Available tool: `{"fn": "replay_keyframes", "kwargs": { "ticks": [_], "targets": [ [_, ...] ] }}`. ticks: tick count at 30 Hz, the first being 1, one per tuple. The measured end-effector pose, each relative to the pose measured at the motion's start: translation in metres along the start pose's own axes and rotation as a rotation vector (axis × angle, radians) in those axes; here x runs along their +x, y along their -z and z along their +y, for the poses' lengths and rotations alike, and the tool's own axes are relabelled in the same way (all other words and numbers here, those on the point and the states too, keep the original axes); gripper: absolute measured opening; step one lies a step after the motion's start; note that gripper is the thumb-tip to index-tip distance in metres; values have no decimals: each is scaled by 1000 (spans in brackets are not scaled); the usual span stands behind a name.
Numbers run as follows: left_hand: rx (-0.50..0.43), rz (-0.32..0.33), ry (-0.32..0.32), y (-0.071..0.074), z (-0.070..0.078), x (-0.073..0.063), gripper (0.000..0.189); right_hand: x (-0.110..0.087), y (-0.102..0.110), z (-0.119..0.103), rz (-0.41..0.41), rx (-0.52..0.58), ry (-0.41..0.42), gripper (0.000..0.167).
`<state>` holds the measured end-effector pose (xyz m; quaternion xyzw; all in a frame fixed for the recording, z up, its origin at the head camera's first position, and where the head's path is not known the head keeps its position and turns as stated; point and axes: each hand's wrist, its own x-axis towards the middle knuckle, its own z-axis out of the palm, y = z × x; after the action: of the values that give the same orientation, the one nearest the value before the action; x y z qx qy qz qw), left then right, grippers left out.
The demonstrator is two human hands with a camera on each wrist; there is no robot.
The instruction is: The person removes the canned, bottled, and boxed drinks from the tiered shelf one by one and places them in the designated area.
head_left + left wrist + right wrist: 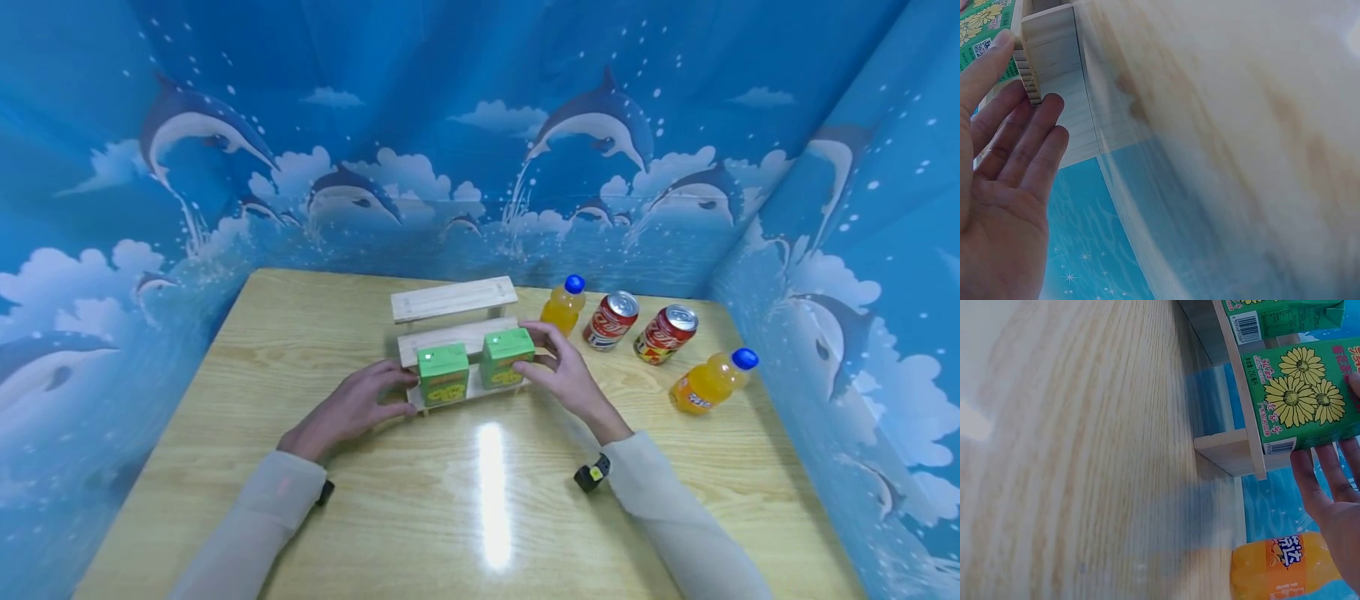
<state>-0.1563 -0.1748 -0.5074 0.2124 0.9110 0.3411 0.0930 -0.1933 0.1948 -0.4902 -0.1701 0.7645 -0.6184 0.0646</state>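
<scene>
Looks like a screened-off booth, with blue dolphin-printed cloth hangings (450,108) across the frame's top and sides enclosing a pale wood-grain table (420,500) at lower centre.

We see a rack (454,300) of pale, smooth, matt wood bearing cartons (445,385) (507,368) of printed, faintly glossy card. Right of the rack are shiny metal cans (611,323) (665,337) with bare silvery lids (622,302) (682,317) and smooth, clear plastic bottles (561,312) (708,385). Under the rack we find a wood-grained tabletop (420,500), glossy enough to mirror light; behind the rack, printed cloth (450,125).
</scene>
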Motion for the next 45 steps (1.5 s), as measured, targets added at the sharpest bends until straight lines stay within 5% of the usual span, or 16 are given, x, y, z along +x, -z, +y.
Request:
{"fn": "replay_keyframes", "kwargs": {
  "ticks": [23, 45],
  "targets": [
    [6, -1, -9, 0, 0, 0, 52, -7, 3, -3, 59, 31, 15, 63],
    [15, -7, -18, 2, 3, -1, 50, -36, 50, 4, 278, -16, 28, 58]
  ]
}}
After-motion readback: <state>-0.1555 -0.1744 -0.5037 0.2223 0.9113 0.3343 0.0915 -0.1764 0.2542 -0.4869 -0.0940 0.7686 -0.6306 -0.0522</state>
